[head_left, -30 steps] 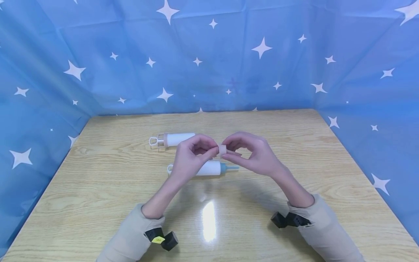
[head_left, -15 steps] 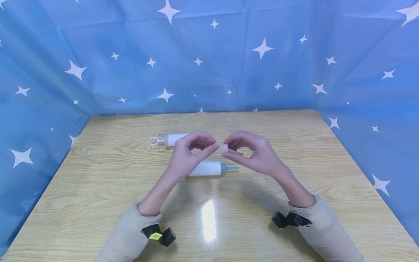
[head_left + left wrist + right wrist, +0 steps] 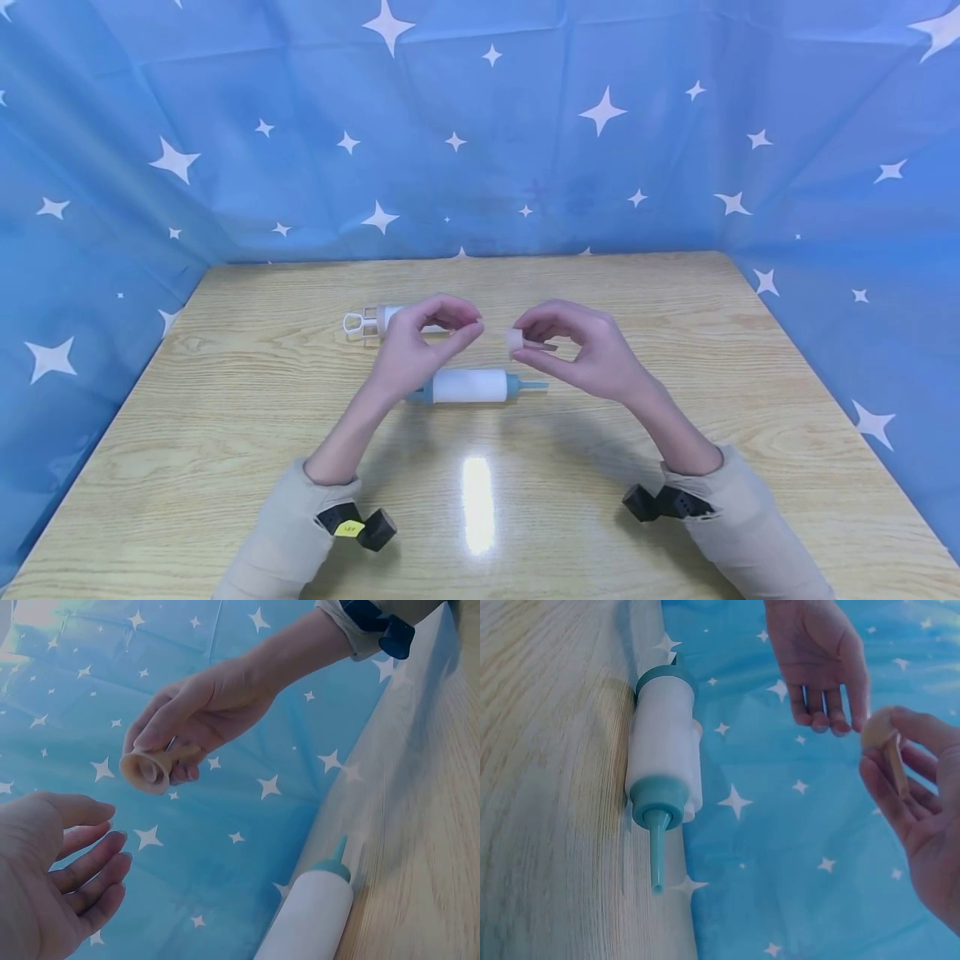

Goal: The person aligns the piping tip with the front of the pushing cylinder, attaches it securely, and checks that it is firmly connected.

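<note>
Above the table, the right hand [image 3: 581,350] pinches a small pale beige cap [image 3: 514,342] with a narrow stem pointing back into the palm; in the left wrist view the cap [image 3: 145,772] shows a round, hollow opening. The left hand [image 3: 416,346] is apart from the cap, a short way to its left, fingers bent loosely with nothing between them; the left wrist view shows this hand [image 3: 67,870] empty. Under the hands lies a white tube with teal ends [image 3: 471,386], its thin nozzle pointing right. A second white tube with a beige collar [image 3: 382,321] lies behind the left hand, partly hidden.
The wooden table [image 3: 600,533] reaches back to a blue curtain with white stars [image 3: 480,167], which also hangs along both sides. Each wrist carries a black camera, the left one [image 3: 375,530] and the right one [image 3: 641,503].
The left hand has let go of the cap and moved left, away from it. The right hand stays nearly in place, still pinching the cap. More of the teal-ended tube shows.
</note>
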Tool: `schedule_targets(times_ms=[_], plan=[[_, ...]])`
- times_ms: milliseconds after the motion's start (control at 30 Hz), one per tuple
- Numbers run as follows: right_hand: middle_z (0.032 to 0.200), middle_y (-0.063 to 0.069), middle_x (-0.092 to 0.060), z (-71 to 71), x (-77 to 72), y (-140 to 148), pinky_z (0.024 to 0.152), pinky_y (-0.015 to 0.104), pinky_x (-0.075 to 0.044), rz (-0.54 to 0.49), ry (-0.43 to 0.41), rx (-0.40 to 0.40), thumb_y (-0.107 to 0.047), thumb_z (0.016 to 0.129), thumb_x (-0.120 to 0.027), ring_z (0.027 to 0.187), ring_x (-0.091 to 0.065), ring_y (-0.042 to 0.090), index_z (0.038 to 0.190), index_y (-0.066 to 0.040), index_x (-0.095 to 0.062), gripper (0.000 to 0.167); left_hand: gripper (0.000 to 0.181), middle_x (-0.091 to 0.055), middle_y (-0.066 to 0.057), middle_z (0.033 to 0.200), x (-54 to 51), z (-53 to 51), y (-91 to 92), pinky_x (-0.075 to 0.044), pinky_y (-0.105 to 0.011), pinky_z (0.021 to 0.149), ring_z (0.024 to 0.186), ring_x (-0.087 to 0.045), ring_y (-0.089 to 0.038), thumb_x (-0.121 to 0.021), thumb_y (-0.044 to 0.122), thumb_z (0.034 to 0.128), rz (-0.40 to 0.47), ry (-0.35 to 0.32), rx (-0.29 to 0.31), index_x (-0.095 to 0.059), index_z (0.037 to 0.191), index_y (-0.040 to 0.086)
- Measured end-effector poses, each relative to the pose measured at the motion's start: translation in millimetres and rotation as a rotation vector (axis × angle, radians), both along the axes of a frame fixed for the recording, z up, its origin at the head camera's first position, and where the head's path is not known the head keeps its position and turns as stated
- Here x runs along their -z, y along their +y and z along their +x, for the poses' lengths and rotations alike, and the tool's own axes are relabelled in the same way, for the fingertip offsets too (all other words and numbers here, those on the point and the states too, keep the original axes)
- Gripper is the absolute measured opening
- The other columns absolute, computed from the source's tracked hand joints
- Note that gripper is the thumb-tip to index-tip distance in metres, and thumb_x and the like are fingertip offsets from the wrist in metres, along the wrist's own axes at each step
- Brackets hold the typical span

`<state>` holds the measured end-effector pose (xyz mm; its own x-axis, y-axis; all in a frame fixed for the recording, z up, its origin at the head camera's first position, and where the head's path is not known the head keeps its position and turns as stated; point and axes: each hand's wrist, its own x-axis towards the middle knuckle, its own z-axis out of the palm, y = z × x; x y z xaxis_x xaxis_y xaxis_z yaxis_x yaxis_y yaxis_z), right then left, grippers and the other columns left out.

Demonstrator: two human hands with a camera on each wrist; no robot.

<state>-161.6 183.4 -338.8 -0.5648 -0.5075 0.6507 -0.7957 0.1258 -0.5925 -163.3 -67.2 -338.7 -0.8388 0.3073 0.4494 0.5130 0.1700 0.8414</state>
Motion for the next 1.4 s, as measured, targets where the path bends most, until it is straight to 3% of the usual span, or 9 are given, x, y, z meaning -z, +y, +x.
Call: schedule_targets(times_ms=[333, 600, 867, 1400], plan=[[0.098, 0.005, -0.071, -0.9, 0.9, 0.6, 0.078, 0.026, -0.058, 0.004, 0.003, 0.005, 0.014, 0.074, -0.081, 0.085, -0.068, 0.016, 0.111, 0.000, -0.068, 0.042, 0.014, -0.073, -0.005, 0.095, 6.6, -10.9, -11.6, -0.053, -0.048, 0.089, 0.088, -0.067, -0.017, -0.075, 0.006, 0.0909, -0.016, 0.002, -0.034, -0.072, 0.104, 0.003], [0.097, 0.005, -0.071, -1.5, 1.4, 0.9, 0.077, 0.025, -0.057, 0.002, 0.014, 0.013, 0.014, 0.074, -0.081, 0.084, -0.068, 0.016, 0.111, -0.001, -0.069, 0.042, 0.016, -0.073, -0.006, 0.093, 13.9, -20.1, -18.9, -0.053, -0.044, 0.089, 0.089, -0.068, -0.018, -0.076, 0.006, 0.0903, -0.031, -0.016, -0.055, -0.072, 0.104, 0.000], [0.095, 0.004, -0.071, -2.5, 2.4, 1.6, 0.074, 0.024, -0.056, 0.012, 0.014, 0.026, 0.011, 0.075, -0.081, 0.083, -0.068, 0.015, 0.111, -0.001, -0.070, 0.040, 0.017, -0.073, -0.006, 0.096, 22.9, -29.0, -27.6, -0.051, -0.050, 0.094, 0.091, -0.067, -0.020, -0.076, 0.008, 0.0899, -0.073, -0.076, -0.087, -0.071, 0.105, 0.002], [0.095, 0.003, -0.071, -2.9, 3.1, 1.1, 0.075, 0.024, -0.057, 0.027, 0.023, 0.028, 0.010, 0.076, -0.081, 0.084, -0.069, 0.015, 0.110, -0.002, -0.070, 0.039, 0.031, -0.070, -0.016, 0.114, 38.8, -40.9, -46.5, -0.045, -0.049, 0.102, 0.110, -0.063, -0.032, -0.074, 0.011, 0.0915, -0.189, -0.136, -0.168, -0.068, 0.119, -0.001]])
